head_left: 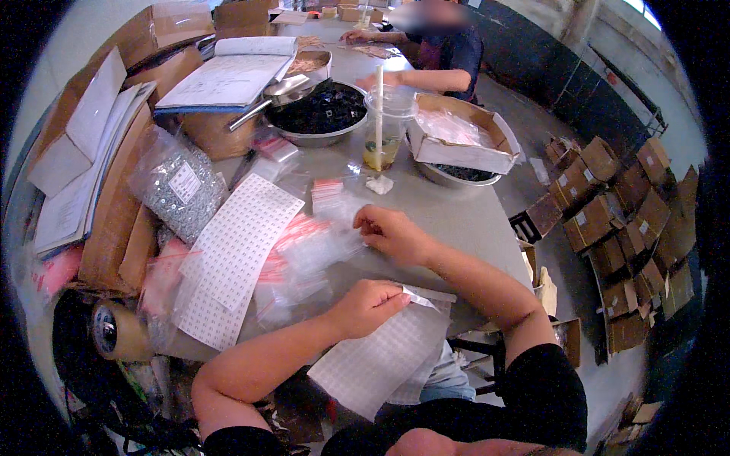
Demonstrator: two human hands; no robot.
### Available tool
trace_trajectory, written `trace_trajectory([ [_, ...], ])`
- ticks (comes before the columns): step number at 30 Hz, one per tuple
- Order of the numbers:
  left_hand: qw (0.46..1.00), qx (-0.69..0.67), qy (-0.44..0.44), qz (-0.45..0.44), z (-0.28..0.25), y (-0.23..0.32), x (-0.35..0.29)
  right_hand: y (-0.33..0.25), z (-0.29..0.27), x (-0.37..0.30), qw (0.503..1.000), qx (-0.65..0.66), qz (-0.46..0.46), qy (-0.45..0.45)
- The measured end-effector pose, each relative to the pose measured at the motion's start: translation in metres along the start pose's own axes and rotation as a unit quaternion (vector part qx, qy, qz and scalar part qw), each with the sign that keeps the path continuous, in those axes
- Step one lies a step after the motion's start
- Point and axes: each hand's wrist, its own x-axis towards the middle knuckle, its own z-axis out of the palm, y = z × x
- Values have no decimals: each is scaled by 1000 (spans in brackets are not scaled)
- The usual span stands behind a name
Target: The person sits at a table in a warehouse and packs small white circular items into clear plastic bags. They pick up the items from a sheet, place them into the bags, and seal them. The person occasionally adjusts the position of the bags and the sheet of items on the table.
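My left hand (370, 306) is closed on a translucent backing sheet (380, 353), which hangs over the table's near edge above my lap. A whitish strip of that sheet is folded up by its fingertips. Farther off, my right hand (395, 234) has its fingers curled together at the right edge of a pile of small zip bags (323, 242) with red tops. Whatever its fingertips pinch, if anything, is too small to make out. Left of the pile, white label sheets (242, 247) with rows of small print overlap one another.
A see-through bag of metal nuts (179, 186) leans by cardboard boxes at left. Beyond stand a steel bowl of black parts (323, 140), a plastic cup with a straw (384, 140) and a white box of bags (464, 152). A co-worker's forearm (433, 79) rests across the table.
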Motion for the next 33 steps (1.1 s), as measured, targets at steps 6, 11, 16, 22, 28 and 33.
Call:
trace_trajectory([
  [6, 1000, -19, 10, 8, 3, -6, -2, 10, 0, -6, 986, -146, 8, 76],
  [11, 1000, -19, 3, 15, 4, -10, -1, 14, -32, -12, 983, -161, 83, -21],
  [16, 1000, -20, -12, -7, 2, -4, -1, 5, 1, 9, 994, -106, 24, -32],
  [22, 1000, -25, -10, 0, 1, -2, -2, 4, -4, 0, 986, -129, 103, 9],
  [28, 1000, -12, -14, 21, 2, -4, -2, 8, -29, -44, 985, -151, 78, -16],
  [33, 999, -7, -22, 35, 3, -5, -1, 10, -29, -31, 982, -177, 19, -58],
])
